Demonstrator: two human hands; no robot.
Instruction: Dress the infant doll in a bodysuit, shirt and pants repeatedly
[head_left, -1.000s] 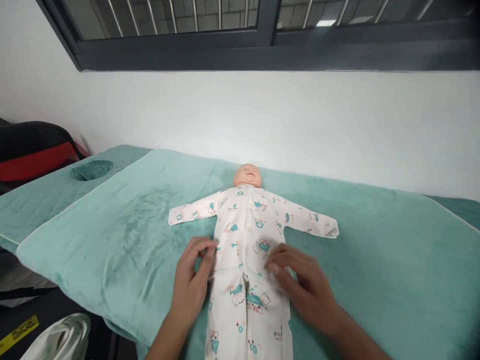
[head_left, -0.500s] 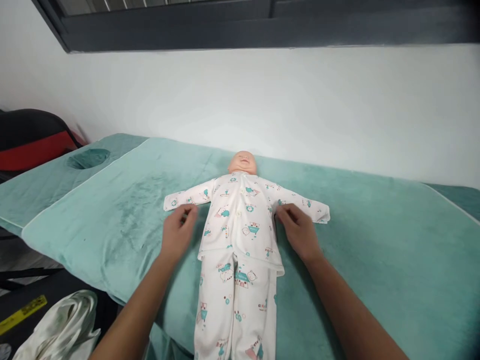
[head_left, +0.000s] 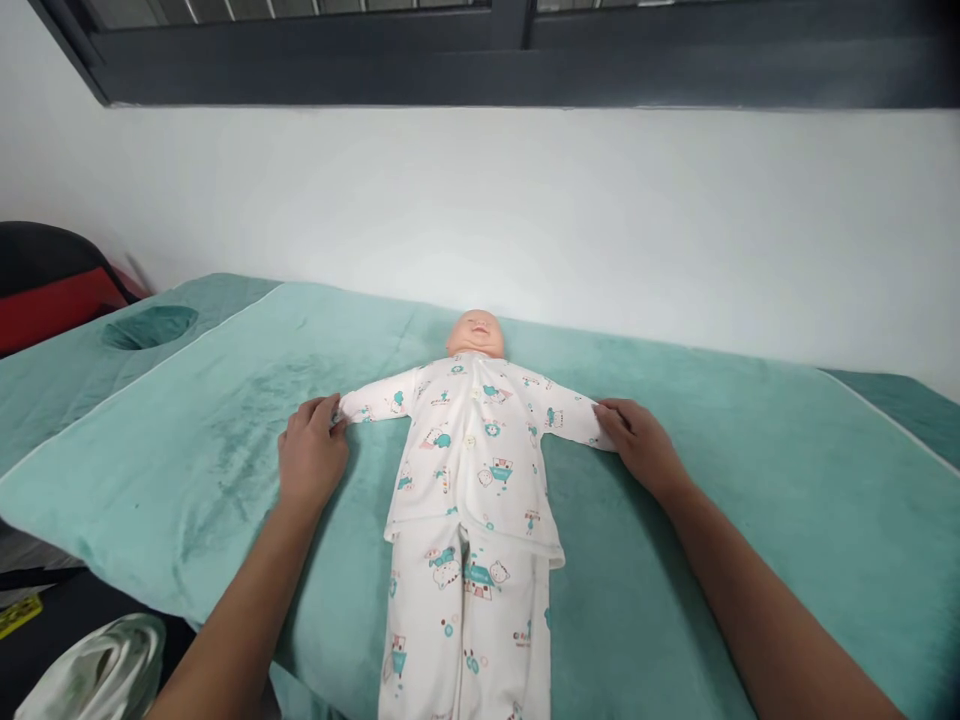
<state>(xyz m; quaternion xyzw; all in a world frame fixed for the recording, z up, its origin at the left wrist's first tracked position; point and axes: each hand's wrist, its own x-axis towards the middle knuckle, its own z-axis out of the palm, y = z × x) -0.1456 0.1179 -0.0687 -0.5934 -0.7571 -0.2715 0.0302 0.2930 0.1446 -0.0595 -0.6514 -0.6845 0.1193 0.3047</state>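
A baby doll [head_left: 478, 333] lies on its back with its head toward the wall and its arms spread. It wears a white printed pajama top [head_left: 469, 450] and matching pants [head_left: 465, 630]. My left hand [head_left: 311, 445] is closed on the cuff of the sleeve [head_left: 379, 398] at the left. At the other side, my right hand [head_left: 641, 440] pinches the end of the opposite sleeve [head_left: 574, 415]. Both cuffs are partly covered by my fingers. The top's hem overlaps the waist of the pants.
Teal plush cover [head_left: 750, 520] spreads under the doll on a bed with a face hole [head_left: 150, 327] at the left. A white wall [head_left: 525, 210] and dark window frame [head_left: 300, 65] stand behind. Crumpled whitish cloth [head_left: 97, 675] lies at lower left, near a black and red chair [head_left: 60, 290].
My hands have moved from the doll's waist, up past its sides, and outward to the two sleeve ends, which they now grip. The view has shifted slightly.
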